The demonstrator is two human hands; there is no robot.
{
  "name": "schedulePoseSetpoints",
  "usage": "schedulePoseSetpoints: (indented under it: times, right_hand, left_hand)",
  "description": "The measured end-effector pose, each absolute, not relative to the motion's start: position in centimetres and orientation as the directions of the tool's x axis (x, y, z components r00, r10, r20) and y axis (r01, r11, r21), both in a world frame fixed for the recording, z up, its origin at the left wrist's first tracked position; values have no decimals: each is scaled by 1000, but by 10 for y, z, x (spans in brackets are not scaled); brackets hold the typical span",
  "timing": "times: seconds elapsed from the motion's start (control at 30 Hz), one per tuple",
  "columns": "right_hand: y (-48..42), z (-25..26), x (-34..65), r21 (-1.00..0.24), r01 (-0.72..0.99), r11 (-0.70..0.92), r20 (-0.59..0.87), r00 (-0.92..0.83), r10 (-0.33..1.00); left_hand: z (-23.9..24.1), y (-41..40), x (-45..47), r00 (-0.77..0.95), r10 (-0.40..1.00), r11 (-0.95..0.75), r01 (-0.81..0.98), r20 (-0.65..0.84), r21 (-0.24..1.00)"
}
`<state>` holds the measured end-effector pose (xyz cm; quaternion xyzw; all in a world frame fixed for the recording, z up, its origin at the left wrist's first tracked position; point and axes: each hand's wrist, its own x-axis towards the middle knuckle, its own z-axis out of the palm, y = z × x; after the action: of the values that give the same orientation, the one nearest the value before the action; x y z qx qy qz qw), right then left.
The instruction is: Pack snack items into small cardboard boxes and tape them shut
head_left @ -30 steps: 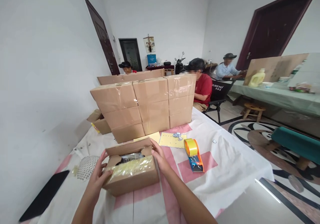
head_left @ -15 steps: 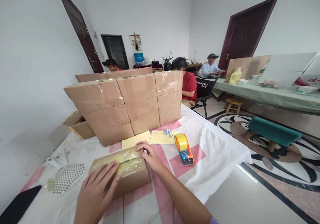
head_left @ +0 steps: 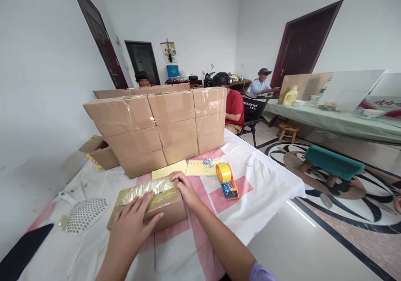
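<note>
A small cardboard box (head_left: 166, 214) lies on the cloth in front of me, with shiny yellowish packing tape (head_left: 163, 185) along its top. My left hand (head_left: 134, 218) rests flat on the box's top near its left part, fingers stretched and thumb spread toward the near side. At the right end, my right hand (head_left: 184, 189) has bent fingers closed over the top edge by the end of the tape; its fingertips are partly hidden. To the right of the box sits an orange and blue tape dispenser (head_left: 228, 182) with a yellow roll.
Behind the box stand yellow cards (head_left: 169, 171) and a wall of stacked cardboard boxes (head_left: 178, 134). A perforated white piece (head_left: 87, 214) and a black flat object (head_left: 26, 247) lie at left, an opened carton (head_left: 105, 155) farther back. Other people sit beyond, one in a red shirt (head_left: 235, 105).
My left hand has slid slightly right across the box's top, its thumb spreading outward. My right hand stays at the box's right end. The whole view has shifted a little.
</note>
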<state>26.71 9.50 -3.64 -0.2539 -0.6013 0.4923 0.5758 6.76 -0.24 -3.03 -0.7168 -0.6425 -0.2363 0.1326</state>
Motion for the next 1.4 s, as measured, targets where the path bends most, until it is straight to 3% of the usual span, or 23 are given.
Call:
schedulePoseSetpoints:
  times: [1.0,1.4]
  right_hand:
    - [99,-37,268,-894,-276,353,418,-229,879]
    - [100,-40,267,-895,-294,335,405,-221,887]
  left_hand:
    - [-33,-16,80,44,771,-199,964,635,174]
    - [-31,-15,78,79,802,-225,958,593,178]
